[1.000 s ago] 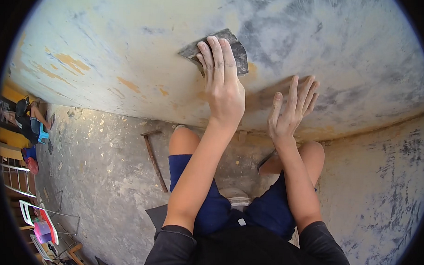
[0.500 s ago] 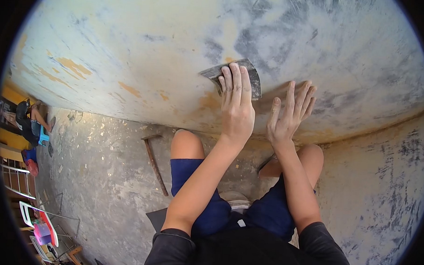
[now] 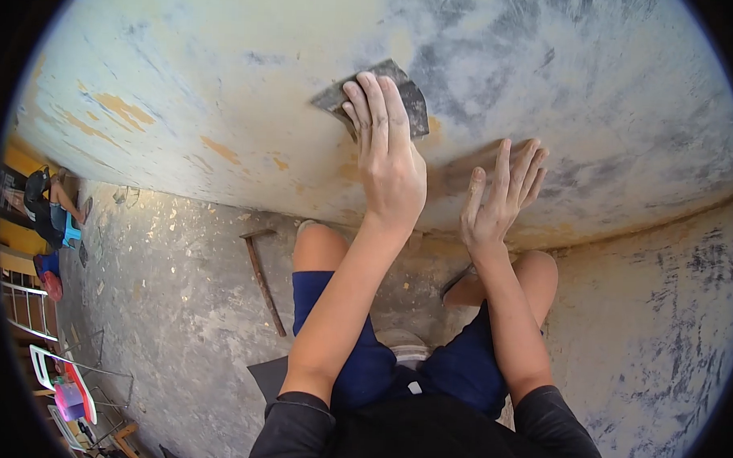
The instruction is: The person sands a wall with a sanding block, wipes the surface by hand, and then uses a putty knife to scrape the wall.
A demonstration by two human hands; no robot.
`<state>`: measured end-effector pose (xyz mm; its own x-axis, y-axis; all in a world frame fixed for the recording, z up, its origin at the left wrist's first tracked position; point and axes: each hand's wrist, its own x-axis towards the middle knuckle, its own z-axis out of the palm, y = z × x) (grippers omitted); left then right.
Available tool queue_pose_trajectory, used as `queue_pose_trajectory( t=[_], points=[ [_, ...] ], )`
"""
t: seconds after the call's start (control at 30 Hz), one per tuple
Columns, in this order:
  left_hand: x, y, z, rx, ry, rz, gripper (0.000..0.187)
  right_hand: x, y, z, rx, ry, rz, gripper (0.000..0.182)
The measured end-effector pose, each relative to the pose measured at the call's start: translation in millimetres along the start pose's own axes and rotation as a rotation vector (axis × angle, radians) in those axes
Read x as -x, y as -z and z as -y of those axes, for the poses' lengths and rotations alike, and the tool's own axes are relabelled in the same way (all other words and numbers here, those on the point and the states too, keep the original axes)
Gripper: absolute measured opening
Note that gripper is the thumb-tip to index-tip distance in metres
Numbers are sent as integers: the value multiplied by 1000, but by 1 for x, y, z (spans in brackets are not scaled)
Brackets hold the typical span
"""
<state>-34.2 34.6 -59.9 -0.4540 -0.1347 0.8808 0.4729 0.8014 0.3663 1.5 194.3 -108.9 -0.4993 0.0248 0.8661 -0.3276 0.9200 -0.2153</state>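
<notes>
Under the fingers of my left hand (image 3: 387, 161), a dark, curled sheet of sandpaper (image 3: 413, 105) is pressed flat on the wall (image 3: 250, 104). The wall's pale coating is patchy, with grey smears and tan spots around the sheet. My right hand (image 3: 499, 197) rests its dusty, outstretched fingers against the wall, lower and to the right, and holds nothing. What the left thumb does is hidden.
A hammer (image 3: 263, 282) lies on the mottled concrete floor (image 3: 178, 303), left of my knee. A dark sheet (image 3: 269, 377) is by my left thigh. At far left, another person (image 3: 48, 206) sits on a blue stool (image 3: 71, 236), near a folding chair (image 3: 78, 388).
My left hand has slid up and to the left along the wall with the sandpaper. My right hand stays in the same place.
</notes>
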Motion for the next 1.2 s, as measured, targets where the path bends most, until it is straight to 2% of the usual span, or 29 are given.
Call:
queue_pose_trajectory(
  t=[0.17, 0.27, 0.4, 0.47, 0.6, 0.73, 0.8, 0.87, 0.97, 1.2],
  points=[
    [32, -9, 3, -9, -3, 86, 65, -2, -2, -1, 4, 16, -4, 53],
    [11, -2, 0, 19, 14, 38, 65, -2, -6, 1, 11, 19, -31, 54],
    [19, -3, -5, 29, 13, 30, 66, -3, -4, 5, -22, -5, -21, 55],
    [39, -9, -5, 42, 16, 107, 66, -2, -4, 3, -14, 7, -7, 55],
    [8, -1, -6, 40, 26, 37, 68, -3, -7, 2, 12, 14, -27, 55],
    [16, -1, -12, 65, 48, 28, 68, 0, -2, 4, -13, -3, 3, 55],
    [37, -7, -14, 92, 24, 128, 67, -3, -4, 1, -13, 6, -3, 55],
    [40, -12, -11, 74, 34, 144, 65, -2, -6, 2, 4, 19, -18, 55],
    [1, -1, -12, 101, 26, 19, 66, -3, -5, 6, -21, 0, -18, 56],
    [35, -6, -14, 109, 36, 112, 66, 1, -6, -1, 16, 33, 9, 57]
  ],
)
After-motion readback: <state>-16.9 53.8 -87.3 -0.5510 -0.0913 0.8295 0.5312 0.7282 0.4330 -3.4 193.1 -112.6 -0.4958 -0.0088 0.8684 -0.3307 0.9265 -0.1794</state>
